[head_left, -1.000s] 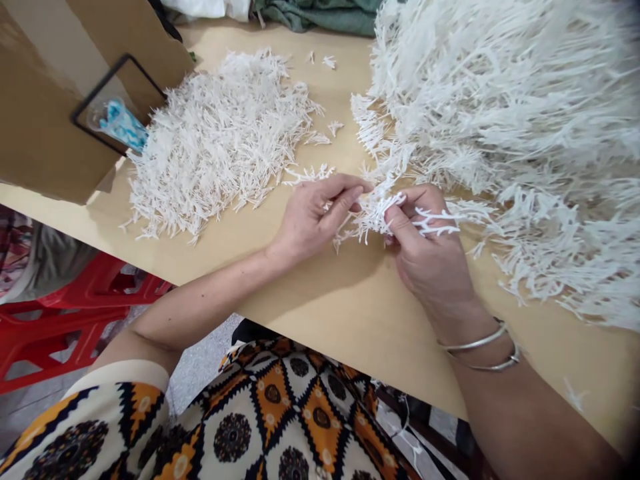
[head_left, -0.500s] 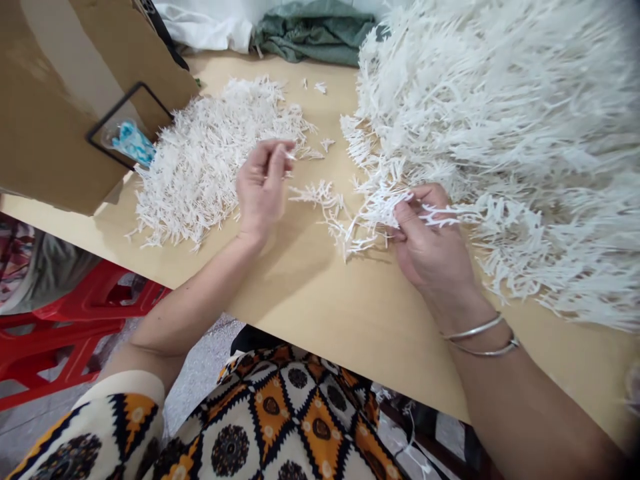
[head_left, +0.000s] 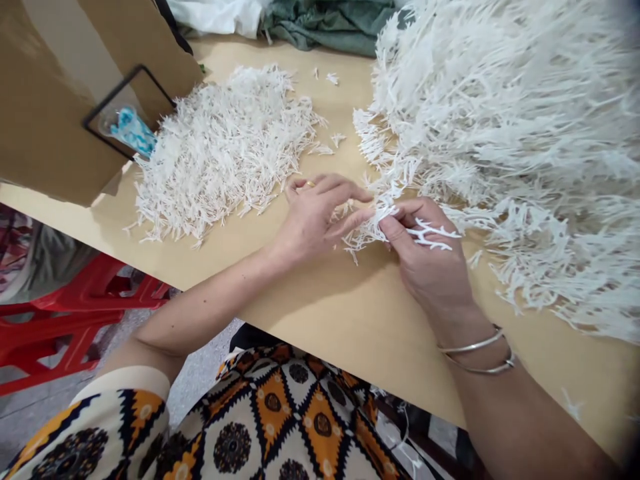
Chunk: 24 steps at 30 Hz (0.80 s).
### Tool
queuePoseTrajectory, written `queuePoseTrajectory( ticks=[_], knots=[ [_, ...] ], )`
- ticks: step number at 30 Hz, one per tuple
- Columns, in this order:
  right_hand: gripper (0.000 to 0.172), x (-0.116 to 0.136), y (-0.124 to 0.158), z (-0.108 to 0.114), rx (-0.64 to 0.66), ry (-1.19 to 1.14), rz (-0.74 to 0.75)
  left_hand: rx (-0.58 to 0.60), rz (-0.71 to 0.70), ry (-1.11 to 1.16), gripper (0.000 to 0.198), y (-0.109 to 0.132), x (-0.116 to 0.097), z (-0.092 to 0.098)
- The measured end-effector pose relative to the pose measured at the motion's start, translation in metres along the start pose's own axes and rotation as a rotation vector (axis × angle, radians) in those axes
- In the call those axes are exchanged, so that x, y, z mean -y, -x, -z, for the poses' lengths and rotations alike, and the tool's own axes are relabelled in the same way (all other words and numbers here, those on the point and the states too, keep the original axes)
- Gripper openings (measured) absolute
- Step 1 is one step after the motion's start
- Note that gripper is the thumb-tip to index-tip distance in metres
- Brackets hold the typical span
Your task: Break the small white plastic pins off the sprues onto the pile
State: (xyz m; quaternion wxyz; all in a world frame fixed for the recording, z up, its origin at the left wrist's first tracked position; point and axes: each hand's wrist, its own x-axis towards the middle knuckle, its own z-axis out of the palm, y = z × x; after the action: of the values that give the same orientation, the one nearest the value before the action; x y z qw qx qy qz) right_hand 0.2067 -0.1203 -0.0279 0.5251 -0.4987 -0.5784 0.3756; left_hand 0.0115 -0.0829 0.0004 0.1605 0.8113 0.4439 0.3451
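Note:
My right hand (head_left: 430,257) pinches a white branching plastic sprig (head_left: 433,235) between thumb and fingers. Its forked stems stick out on both sides of the grip. From the left, my left hand (head_left: 320,213) reaches in with thumb and index finger stretched apart, the tips right at the sprig's bushy end; I cannot tell if they touch it. On the table to the left lies a heap of small white sprig pieces (head_left: 225,147). A much larger pile of white branching sprigs (head_left: 510,113) covers the right side, just behind my right hand.
A cardboard box (head_left: 55,100) stands at the left, with a black wire frame and a clear cup of blue-and-white stuff (head_left: 131,132) against it. Green cloth (head_left: 325,23) lies at the back edge. Red plastic stools (head_left: 75,320) are below on the left.
My left hand has moved right and down, from beside the small heap to the sprig, and its pinched fingers have spread. My right hand keeps hold of the sprig.

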Motion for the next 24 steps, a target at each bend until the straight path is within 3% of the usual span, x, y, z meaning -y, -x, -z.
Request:
queuePoseTrajectory(
  ticks=[3,7,10,13,17,20,22,24],
  knots=[
    [0.01,0.005,0.0,0.0,0.027,-0.002,0.011,0.04,-0.028,0.082,0.021,0.001,-0.003,-0.004],
    [0.007,0.015,0.002,0.0,0.084,0.075,0.035,-0.017,-0.047,0.177,0.026,-0.002,-0.001,-0.012],
    [0.008,0.023,0.007,-0.003,0.216,0.128,0.079,-0.181,0.005,0.281,0.034,-0.008,0.016,-0.014],
    [0.01,0.03,0.011,-0.006,0.289,0.138,0.11,-0.41,0.186,0.223,0.038,-0.018,0.049,-0.005],
    [0.009,0.028,0.009,-0.008,0.079,0.086,0.004,-0.651,0.145,0.121,0.035,-0.024,0.077,0.018],
    [0.011,0.022,0.005,-0.009,-0.042,-0.032,-0.088,-0.717,0.115,-0.08,0.035,-0.02,0.059,0.022],
    [0.012,0.02,0.004,-0.01,-0.077,-0.063,-0.096,-0.63,0.122,-0.163,0.02,-0.013,0.034,0.017],
    [0.013,0.021,0.005,-0.012,-0.098,-0.063,-0.077,-0.454,-0.001,-0.158,0.013,-0.006,0.01,0.008]
  ],
)
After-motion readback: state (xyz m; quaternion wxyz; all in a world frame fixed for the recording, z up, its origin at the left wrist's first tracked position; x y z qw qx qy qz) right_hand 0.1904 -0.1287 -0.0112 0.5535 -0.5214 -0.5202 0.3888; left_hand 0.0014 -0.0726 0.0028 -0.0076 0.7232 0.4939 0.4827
